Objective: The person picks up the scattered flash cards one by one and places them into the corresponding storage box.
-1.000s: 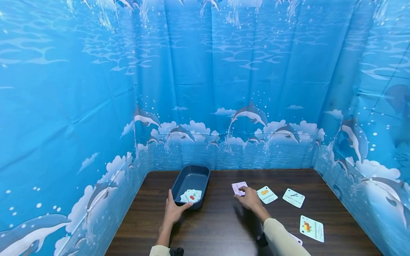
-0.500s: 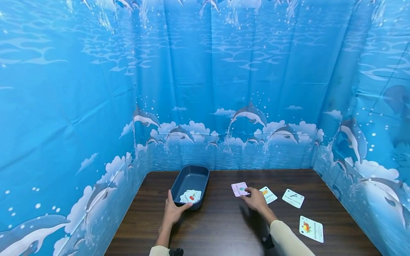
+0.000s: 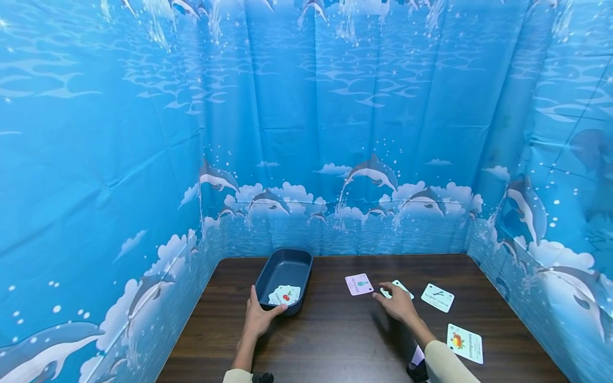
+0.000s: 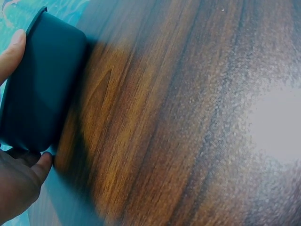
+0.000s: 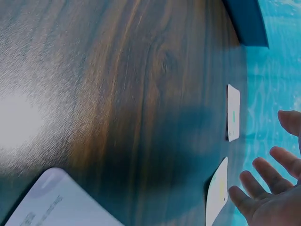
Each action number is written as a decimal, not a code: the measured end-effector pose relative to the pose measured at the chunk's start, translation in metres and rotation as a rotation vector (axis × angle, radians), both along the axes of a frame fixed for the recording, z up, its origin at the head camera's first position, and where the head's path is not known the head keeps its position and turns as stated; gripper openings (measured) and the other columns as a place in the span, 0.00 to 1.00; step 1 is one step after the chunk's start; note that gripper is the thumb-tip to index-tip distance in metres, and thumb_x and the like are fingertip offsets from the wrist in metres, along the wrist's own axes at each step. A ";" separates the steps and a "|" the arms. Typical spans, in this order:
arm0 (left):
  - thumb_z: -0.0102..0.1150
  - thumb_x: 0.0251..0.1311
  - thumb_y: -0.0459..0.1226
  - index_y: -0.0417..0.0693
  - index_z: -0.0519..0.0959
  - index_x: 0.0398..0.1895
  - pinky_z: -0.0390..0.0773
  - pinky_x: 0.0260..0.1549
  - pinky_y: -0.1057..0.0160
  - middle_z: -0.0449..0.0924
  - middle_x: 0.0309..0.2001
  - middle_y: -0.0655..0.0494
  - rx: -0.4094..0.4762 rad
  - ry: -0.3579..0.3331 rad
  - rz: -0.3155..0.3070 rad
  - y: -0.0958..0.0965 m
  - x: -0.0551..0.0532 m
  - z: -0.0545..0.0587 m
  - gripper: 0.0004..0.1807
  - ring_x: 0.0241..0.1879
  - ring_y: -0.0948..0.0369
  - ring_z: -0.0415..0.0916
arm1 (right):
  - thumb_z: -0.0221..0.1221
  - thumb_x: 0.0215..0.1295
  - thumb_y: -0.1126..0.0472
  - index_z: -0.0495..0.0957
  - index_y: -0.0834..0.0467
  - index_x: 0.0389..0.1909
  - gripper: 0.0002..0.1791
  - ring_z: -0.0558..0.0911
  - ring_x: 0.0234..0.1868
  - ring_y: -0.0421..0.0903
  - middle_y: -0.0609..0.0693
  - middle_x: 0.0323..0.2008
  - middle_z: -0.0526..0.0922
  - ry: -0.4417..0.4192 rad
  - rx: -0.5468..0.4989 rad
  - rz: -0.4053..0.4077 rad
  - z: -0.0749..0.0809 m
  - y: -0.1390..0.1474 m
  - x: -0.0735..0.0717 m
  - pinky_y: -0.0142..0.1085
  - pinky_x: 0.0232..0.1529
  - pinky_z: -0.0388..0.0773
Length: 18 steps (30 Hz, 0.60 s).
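Note:
My left hand (image 3: 261, 318) grips the near left corner of a dark blue plastic bin (image 3: 287, 267), the thumb along its near end and the fingers at its left side. The bin's outer wall (image 4: 44, 80) fills the left of the left wrist view. Inside the bin lie several fruit flashcards (image 3: 286, 294), a red fruit on the top one. My right hand (image 3: 398, 304) is over a pale green card (image 3: 401, 287), hiding most of it; its fingers (image 5: 268, 174) are apart and hold nothing. Left of it lies a pink card (image 3: 359, 284).
On the right of the dark wooden table (image 3: 330, 340) lie a sugar cane card (image 3: 438, 297) and a card with a red and yellow fruit (image 3: 464, 343). A pinkish card (image 3: 419, 355) shows partly beside the right wrist. A blue dolphin curtain (image 3: 335, 133) surrounds the table.
My right hand has let go of the pink card, which stays flat on the table, and moved right over the pale green card. The left hand and bin stay put.

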<state>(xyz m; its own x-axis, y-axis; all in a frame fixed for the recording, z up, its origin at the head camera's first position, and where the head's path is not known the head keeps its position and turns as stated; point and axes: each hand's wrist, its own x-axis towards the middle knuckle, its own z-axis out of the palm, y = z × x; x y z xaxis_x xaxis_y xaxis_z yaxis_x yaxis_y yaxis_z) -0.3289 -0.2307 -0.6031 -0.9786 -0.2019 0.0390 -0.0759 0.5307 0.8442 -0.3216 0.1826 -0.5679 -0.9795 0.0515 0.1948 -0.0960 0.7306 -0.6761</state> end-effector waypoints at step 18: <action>0.82 0.53 0.55 0.37 0.34 0.87 0.61 0.74 0.27 0.48 0.80 0.19 -0.015 -0.022 0.006 0.001 -0.001 0.002 0.77 0.78 0.25 0.54 | 0.64 0.76 0.50 0.75 0.70 0.69 0.33 0.82 0.65 0.70 0.71 0.65 0.81 -0.061 -0.145 -0.092 0.002 0.048 0.022 0.62 0.64 0.78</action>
<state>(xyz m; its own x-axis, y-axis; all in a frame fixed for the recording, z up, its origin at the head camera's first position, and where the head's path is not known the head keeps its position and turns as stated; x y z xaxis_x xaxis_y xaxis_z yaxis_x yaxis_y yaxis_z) -0.3296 -0.2295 -0.6006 -0.9781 -0.2072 0.0200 -0.0978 0.5423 0.8344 -0.2997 0.2308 -0.5663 -0.9791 0.1651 0.1187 0.0117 0.6286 -0.7777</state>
